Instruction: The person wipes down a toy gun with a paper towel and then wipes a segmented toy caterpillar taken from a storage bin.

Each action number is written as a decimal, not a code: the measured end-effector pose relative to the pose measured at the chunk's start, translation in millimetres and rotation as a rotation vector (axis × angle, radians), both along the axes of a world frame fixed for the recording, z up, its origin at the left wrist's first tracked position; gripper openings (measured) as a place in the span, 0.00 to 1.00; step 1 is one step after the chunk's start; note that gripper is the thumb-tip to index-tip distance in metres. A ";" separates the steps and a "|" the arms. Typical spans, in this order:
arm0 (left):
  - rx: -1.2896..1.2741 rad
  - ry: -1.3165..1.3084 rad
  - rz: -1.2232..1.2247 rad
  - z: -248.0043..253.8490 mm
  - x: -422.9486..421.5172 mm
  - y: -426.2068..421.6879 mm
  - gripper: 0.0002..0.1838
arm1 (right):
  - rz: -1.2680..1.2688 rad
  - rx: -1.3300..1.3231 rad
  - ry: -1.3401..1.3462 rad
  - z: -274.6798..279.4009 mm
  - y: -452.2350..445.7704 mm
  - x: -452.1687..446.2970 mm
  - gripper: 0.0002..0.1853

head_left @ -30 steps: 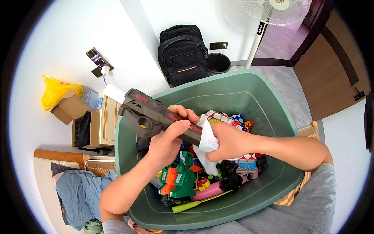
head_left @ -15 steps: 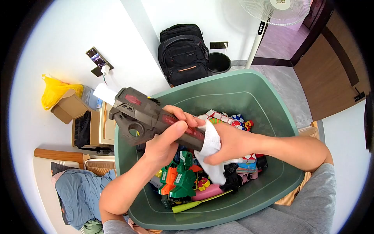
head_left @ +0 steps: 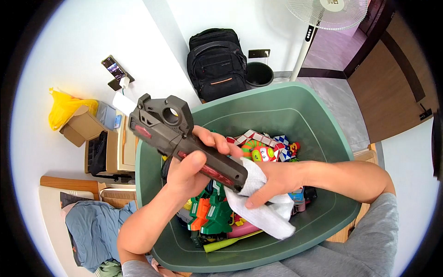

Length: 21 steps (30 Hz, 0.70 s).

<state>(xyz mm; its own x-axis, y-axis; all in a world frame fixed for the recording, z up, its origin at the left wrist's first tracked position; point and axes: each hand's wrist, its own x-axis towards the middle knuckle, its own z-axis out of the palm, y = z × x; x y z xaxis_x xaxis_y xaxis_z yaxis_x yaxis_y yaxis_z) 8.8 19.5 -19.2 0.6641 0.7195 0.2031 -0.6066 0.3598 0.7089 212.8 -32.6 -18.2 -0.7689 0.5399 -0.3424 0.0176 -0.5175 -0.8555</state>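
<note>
We count two hands, one left hand [head_left: 187, 174] and one right hand [head_left: 273, 181], with one toy gun [head_left: 173, 141] and one cloth [head_left: 265, 212]. We see one tub [head_left: 318, 221]; in it we make out one lime stick [head_left: 230, 241] and one green-and-orange toy [head_left: 210, 212], but the other toys [head_left: 281, 145] overlap too much for us to number. Around it we find one backpack [head_left: 217, 67], one bin [head_left: 259, 75], one fan [head_left: 331, 5], one phone [head_left: 113, 68], one plug [head_left: 124, 82] below that, one yellow bag [head_left: 67, 110] and one door [head_left: 392, 74].
</note>
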 end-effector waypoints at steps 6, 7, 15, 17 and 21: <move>-0.025 -0.105 -0.106 2.5 1.1 -0.5 0.13 | 0.033 -0.072 0.000 0.1 0.2 -0.4 0.18; -0.016 -0.066 -0.070 1.9 0.8 0.7 0.13 | -0.002 0.064 -0.116 -0.3 1.3 -1.9 0.19; -0.148 0.113 0.276 10.6 9.6 -1.6 0.10 | -0.299 0.608 -0.414 -5.8 12.1 -0.1 0.24; -0.166 0.095 0.265 7.2 8.7 0.3 0.10 | -0.327 0.714 -0.453 -7.8 9.5 -3.0 0.26; -0.269 0.079 0.291 5.8 9.3 1.6 0.11 | -0.381 0.915 -0.539 -8.2 7.1 -5.2 0.29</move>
